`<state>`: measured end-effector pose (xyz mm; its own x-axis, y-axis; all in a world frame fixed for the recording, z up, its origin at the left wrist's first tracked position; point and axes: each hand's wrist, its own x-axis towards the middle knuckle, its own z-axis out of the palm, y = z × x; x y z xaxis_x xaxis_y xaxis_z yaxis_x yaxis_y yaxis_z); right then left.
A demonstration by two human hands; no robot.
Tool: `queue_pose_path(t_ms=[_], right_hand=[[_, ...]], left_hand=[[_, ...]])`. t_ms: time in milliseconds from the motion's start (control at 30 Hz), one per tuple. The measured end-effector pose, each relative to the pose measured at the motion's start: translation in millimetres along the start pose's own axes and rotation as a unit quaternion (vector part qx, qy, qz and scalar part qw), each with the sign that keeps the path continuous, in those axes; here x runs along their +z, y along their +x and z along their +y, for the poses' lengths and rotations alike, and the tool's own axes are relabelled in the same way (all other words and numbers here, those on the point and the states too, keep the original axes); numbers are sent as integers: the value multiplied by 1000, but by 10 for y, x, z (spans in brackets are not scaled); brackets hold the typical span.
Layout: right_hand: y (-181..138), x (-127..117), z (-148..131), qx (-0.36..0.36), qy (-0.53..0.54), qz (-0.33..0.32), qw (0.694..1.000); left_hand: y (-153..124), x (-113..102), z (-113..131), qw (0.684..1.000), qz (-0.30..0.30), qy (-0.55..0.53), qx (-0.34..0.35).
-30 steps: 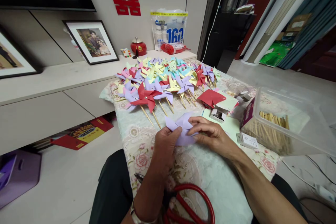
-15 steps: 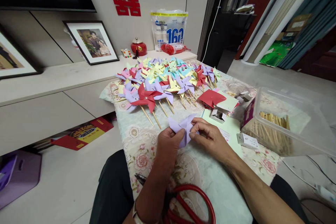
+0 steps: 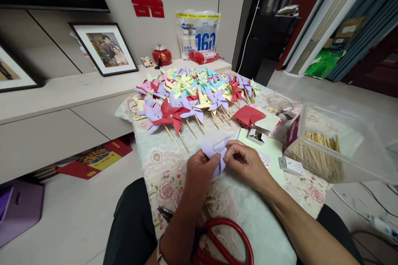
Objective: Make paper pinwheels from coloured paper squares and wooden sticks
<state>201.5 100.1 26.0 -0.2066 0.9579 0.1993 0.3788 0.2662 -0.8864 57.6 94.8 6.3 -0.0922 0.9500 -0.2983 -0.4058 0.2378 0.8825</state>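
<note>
A light purple paper pinwheel (image 3: 221,149) with folded blades is held over the near part of the table. My left hand (image 3: 200,170) pinches it, thumb pressed near its centre. On its right side my right hand (image 3: 245,161) grips a blade between thumb and fingers. No stick shows on this pinwheel; whether a small pin is between the fingers I cannot tell. Beyond my hands lie many finished pinwheels on sticks, with a red pinwheel (image 3: 170,115) at the front. Red-handled scissors (image 3: 230,221) lie below my left forearm, partly hidden by it.
At right stands a clear plastic box (image 3: 351,132) with wooden sticks (image 3: 321,149). Near it are an open small box (image 3: 257,136), a closed small box (image 3: 290,165), red paper sheets (image 3: 248,115) and pale green paper (image 3: 276,174). A black pen (image 3: 164,213) lies left of my forearm.
The whole view has shifted slightly. Both hands keep their hold on the purple pinwheel, with only a slight change in the angle of its blades.
</note>
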Motion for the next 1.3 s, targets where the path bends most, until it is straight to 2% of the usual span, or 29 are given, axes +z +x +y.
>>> queue_pose_path(t_ms=[567,1033,1200,1300], right_hand=[[4,24,20,-30,-36,13,999],[15,19,28,-24,-38,2,999],[-4,20,-4,-17,-53,-3,998],[-29,-16,-95,-45,-91,17,995]], left_hand=[[3,2,-36,999,-10,25,25],[-2,-8,-51,999,-24,40,24],[-29,-2,30,1000,-8,29,10],[-70,10,129,999,16,32,3]])
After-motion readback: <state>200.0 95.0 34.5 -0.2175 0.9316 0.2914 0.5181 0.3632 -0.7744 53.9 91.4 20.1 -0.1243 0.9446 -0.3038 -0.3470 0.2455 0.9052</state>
